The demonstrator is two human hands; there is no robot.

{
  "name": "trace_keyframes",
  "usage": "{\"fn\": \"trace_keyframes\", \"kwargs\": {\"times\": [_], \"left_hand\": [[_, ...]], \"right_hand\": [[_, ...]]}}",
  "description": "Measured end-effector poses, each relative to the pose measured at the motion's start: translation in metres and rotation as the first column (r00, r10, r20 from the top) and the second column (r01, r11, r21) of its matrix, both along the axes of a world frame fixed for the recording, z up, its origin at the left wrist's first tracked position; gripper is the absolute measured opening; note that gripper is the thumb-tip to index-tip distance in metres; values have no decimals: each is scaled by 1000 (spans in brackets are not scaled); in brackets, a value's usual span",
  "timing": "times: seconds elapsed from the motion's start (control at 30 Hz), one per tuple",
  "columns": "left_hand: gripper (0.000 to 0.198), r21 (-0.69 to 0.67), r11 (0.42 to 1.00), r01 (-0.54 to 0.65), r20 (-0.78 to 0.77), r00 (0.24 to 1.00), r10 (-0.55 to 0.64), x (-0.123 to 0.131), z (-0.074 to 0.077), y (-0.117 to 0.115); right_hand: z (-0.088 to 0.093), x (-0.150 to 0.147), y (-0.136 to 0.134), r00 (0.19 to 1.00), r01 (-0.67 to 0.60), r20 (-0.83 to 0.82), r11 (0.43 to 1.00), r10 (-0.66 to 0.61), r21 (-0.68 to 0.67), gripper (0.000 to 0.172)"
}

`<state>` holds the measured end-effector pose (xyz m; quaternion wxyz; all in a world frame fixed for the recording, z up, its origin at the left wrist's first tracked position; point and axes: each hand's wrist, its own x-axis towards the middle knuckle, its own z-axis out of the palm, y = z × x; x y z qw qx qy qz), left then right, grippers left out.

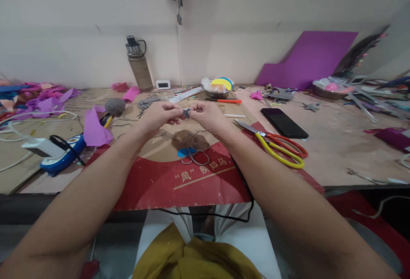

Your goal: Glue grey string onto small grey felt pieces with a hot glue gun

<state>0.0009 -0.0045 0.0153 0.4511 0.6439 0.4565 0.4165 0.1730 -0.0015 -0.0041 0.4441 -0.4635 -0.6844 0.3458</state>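
Note:
My left hand point(165, 116) and my right hand point(204, 116) meet above the middle of the table, fingertips pinched on a small grey-blue piece point(186, 112) between them. It is too small to make out in detail. Below them, thin grey yarn point(194, 158) lies in loops over a brown patch point(184, 139) and a blue shape point(186, 152) on the red and tan board point(198, 189). A ball of grey yarn point(115, 107) rests left of my left hand, beside pink felt point(95, 129).
Scissors point(272, 142) with red and yellow handles and a black phone point(283, 123) lie right of my right forearm. A bottle point(140, 68) stands by the wall. A blue power strip point(64, 155) with cables is at left; a bowl point(218, 94) is behind my hands.

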Motion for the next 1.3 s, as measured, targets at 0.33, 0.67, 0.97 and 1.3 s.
{"fn": "trace_keyframes", "kwargs": {"times": [0.33,0.67,0.97,1.3], "left_hand": [[10,127,991,-47,-183,981,70,2,-11,5],[11,143,987,-79,-150,984,100,-1,-14,8],[17,-19,999,42,-72,996,-43,-5,0,3],[16,188,980,68,-349,937,2,-2,0,-2]], "right_hand": [[-1,-3,-3,997,-28,67,1000,28,1,9],[1,0,-4,999,-45,21,999,46,-11,12],[0,4,-1,995,-45,88,999,44,19,16],[5,1,-10,920,-25,390,983,-48,180,12]]}}
